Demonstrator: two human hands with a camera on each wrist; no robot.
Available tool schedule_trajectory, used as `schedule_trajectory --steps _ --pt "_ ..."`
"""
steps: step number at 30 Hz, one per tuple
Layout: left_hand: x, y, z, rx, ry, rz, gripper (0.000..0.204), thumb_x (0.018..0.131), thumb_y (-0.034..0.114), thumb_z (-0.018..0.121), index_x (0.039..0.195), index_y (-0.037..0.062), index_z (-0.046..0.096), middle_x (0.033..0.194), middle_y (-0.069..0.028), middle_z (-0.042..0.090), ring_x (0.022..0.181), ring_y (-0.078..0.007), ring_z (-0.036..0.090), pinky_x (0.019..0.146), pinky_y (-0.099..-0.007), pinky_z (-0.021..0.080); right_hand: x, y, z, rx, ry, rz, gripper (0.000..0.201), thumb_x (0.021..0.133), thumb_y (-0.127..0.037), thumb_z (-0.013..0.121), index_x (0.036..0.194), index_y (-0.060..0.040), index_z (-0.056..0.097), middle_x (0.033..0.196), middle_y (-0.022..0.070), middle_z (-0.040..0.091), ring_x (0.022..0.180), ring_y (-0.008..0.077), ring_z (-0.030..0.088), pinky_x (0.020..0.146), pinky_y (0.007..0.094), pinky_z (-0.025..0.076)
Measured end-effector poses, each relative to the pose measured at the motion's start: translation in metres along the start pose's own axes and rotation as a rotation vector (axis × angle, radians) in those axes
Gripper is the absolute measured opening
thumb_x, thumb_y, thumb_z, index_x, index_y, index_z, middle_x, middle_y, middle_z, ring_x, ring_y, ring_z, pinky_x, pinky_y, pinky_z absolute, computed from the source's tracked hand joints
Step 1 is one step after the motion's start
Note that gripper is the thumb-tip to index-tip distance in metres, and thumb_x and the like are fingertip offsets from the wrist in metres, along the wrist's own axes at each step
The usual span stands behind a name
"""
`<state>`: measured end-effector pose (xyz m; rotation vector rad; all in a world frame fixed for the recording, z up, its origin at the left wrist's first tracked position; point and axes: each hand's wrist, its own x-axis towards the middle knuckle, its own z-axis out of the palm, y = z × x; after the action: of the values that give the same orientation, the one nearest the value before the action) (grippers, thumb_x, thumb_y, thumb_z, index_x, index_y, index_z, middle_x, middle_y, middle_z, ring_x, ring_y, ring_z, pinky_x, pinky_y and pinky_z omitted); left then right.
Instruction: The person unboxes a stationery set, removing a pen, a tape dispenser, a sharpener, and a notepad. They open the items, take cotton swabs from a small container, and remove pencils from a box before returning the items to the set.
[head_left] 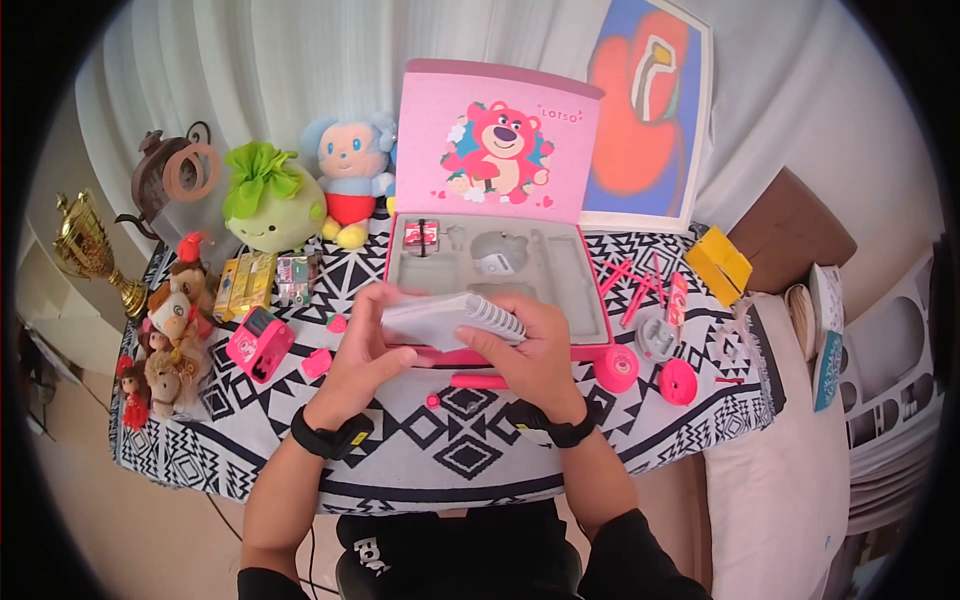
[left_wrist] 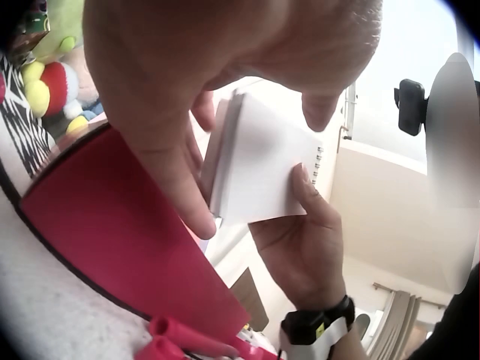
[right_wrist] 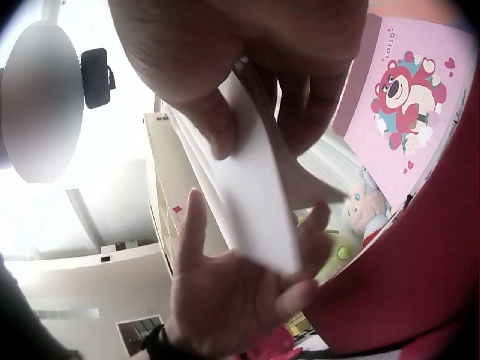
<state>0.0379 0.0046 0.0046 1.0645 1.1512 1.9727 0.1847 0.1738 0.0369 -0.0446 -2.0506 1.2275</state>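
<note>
A white spiral-bound notepad (head_left: 430,318) is held up over the front edge of the pink box (head_left: 500,140). The right hand (head_left: 530,345) grips its coil side, thumb on the top page; the right wrist view shows that thumb pressing the paper (right_wrist: 251,176). At the other end is the left hand (head_left: 365,350), its fingers behind the pad and its thumb extended off the page. In the left wrist view the pad (left_wrist: 262,161) lies between both hands, coil towards the right hand (left_wrist: 304,255).
Grey moulded tray (head_left: 570,280) in the box. Plush toys (head_left: 270,205), dolls (head_left: 175,340) and a pink device (head_left: 260,343) stand left. Right are pink pens (head_left: 635,300), round pink pieces (head_left: 616,369) and a yellow box (head_left: 718,265). A pink stick (head_left: 480,381) lies in front.
</note>
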Motion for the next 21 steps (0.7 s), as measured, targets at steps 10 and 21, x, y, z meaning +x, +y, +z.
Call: schedule_trajectory --steps 10,21 --pt "0.0 -0.002 -0.019 0.137 -0.088 -0.154 0.016 0.101 0.007 0.068 0.115 -0.0002 0.067 0.084 -0.0055 0.071 0.067 -0.0091 0.066 0.059 -0.0225 0.052 -0.007 -0.013 -0.062 -0.008 0.319 0.191 0.026 0.087 -0.009 0.082 0.11 0.0006 0.073 0.094 0.0032 0.074 0.081 0.0101 0.068 0.075 0.0281 0.055" --pt "0.006 -0.004 -0.027 0.207 0.107 -0.109 0.013 0.104 0.015 0.064 0.111 0.0054 0.069 0.075 0.0023 0.063 0.061 -0.0038 0.055 0.054 -0.0194 0.041 -0.069 0.074 -0.282 -0.069 0.726 0.591 0.024 0.1 -0.019 0.067 0.119 -0.0039 0.065 0.097 0.002 0.071 0.072 0.0095 0.063 0.058 0.0238 0.046"
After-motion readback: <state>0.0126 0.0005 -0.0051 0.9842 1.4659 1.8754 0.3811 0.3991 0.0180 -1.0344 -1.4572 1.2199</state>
